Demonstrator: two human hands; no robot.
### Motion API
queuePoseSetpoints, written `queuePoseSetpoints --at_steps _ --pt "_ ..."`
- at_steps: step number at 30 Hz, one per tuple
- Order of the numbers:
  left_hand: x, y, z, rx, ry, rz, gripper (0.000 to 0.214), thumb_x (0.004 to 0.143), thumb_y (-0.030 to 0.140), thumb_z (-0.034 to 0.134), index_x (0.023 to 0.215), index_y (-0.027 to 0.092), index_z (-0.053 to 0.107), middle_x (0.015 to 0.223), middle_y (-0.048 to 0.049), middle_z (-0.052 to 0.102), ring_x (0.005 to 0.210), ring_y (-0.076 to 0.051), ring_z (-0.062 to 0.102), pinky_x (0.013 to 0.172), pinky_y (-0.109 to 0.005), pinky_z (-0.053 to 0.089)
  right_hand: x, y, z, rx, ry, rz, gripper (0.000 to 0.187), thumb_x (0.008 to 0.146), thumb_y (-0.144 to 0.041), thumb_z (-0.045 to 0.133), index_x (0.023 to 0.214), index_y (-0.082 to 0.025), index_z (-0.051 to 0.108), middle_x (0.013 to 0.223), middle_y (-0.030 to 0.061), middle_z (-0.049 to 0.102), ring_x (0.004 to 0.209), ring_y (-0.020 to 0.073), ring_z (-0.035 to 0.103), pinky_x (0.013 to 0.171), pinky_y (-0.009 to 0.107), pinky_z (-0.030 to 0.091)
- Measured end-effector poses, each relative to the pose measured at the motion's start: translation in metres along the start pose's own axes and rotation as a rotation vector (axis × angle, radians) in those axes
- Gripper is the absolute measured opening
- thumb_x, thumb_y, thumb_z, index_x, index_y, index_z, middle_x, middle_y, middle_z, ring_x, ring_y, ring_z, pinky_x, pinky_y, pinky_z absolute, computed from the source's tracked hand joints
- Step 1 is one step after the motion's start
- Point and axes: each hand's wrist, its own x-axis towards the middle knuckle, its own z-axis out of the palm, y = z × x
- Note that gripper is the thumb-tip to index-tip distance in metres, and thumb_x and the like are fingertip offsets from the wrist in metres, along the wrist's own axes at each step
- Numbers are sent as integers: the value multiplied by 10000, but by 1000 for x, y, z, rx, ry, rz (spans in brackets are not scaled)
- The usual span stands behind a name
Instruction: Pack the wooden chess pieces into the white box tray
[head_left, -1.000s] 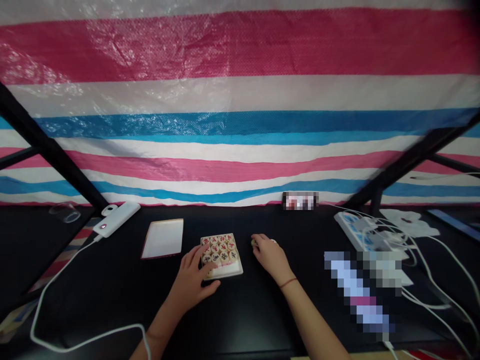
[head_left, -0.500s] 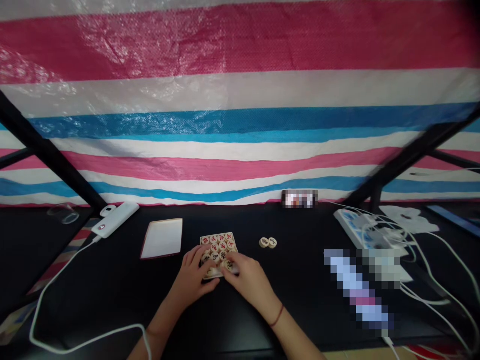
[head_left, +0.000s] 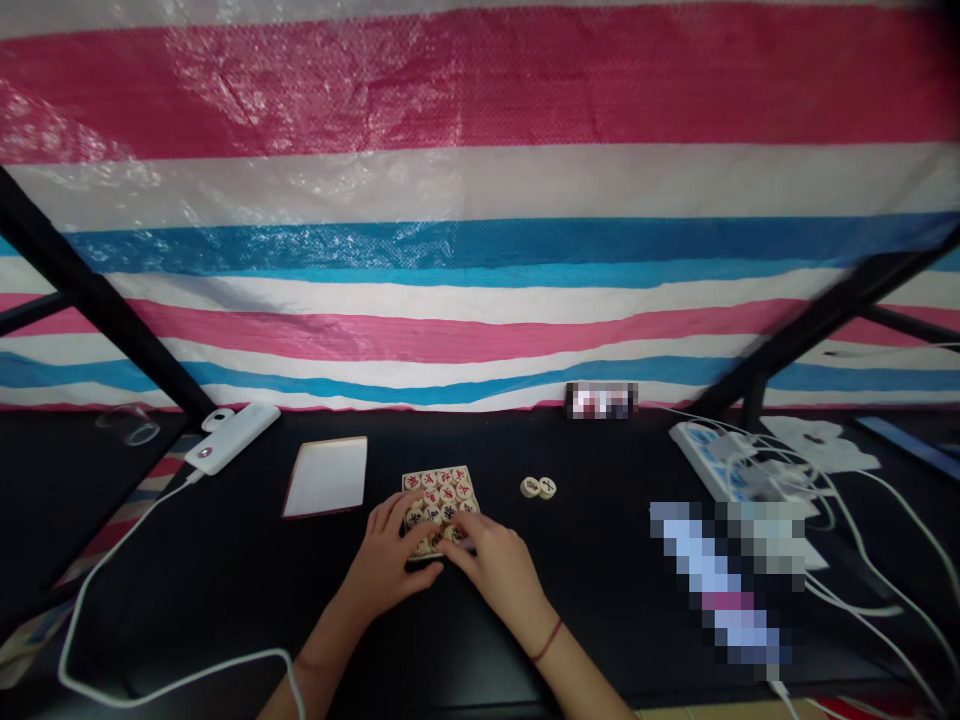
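Note:
A small shallow box of round Chinese chess pieces lies in front of me, with red characters in the far rows and black ones nearer. My left hand rests at its left and near sides, fingers spread over the left edge and thumb apart by the near edge. At the near right corner, my right hand has thumb and fingers closed around a black-lettered chess piece among the others. The fingers partly hide the near rows. Two loose chess pieces lie touching each other to the right of the box.
A pale, open box lid lies to the left. Behind it is a white power bank with a cable. On the right are a power strip, tangled white cables and a blurred-out long object. A striped sheet hangs behind the black table.
My right hand has shifted slightly left and toward me over the near row, where another black-lettered piece now shows. My left hand stays about where it was.

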Motion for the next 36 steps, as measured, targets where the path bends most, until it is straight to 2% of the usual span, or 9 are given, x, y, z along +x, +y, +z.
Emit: queuePoseSetpoints --at_steps 5,11,15,19,22,25,29,33,36 --pt "-3 -5 2 -32 14 -10 459 770 307 664 1208 210 565 1397 -128 447 1314 -316 391 1068 -480 394 2 -6 7 5 -41 -6 213 873 -434 598 976 -250 634 944 20 714 817 186 683 633 217 402" --pt "-3 -8 5 -18 -67 -4 663 788 356 664 1388 196 430 1515 -144 319 1400 -343 292 1087 -493 390 2 -5 10 106 -52 25 115 876 -286 553 923 -251 652 858 1 722 802 161 685 695 209 427" --pt "-3 -8 5 6 -81 29 653 817 360 641 1411 215 413 1543 -135 277 1412 -344 275 1087 -498 388 1 -4 11 217 -21 12 112 852 -256 557 903 -245 657 858 -3 722 812 165 688 718 216 449" --pt "-3 -6 3 26 -83 55 471 843 290 617 1307 296 535 1576 -77 200 1422 -340 250 1086 -498 382 4 18 -3 266 144 -19 183 893 -298 491 943 -235 655 935 23 715 860 173 677 769 245 480" --pt "-2 -3 1 31 -89 56 385 851 267 605 1234 307 594 1579 -52 197 1414 -336 267 1083 -488 388 12 50 -21 34 290 89 260 873 -231 480 1086 -209 627 1171 76 647 968 199 653 792 277 490" --pt "-1 -2 0 30 -91 46 352 844 264 609 1194 297 617 1568 -54 230 1399 -336 295 1073 -483 400 20 79 -36 -182 192 203 387 835 -182 520 1218 -218 570 1323 84 556 931 200 662 715 273 487" --pt "0 -2 0 18 -77 34 426 827 268 620 1250 285 573 1535 -82 295 1387 -331 315 1066 -485 410 28 97 -41 -278 60 214 386 846 -131 484 1205 -230 587 1234 75 615 914 204 670 704 274 467" --pt "2 -2 0 -6 -45 12 481 817 299 629 1287 252 536 1516 -115 311 1397 -336 294 1076 -498 396 29 93 -42 -249 78 194 330 856 -132 465 1130 -220 626 1155 77 649 905 205 669 703 272 456" --pt "7 0 2 -8 -36 4 521 801 324 648 1301 249 521 1514 -120 311 1399 -341 285 1084 -508 379 21 75 -42 -67 144 116 301 831 -175 511 1102 -207 636 1098 67 675 927 195 656 748 270 466"
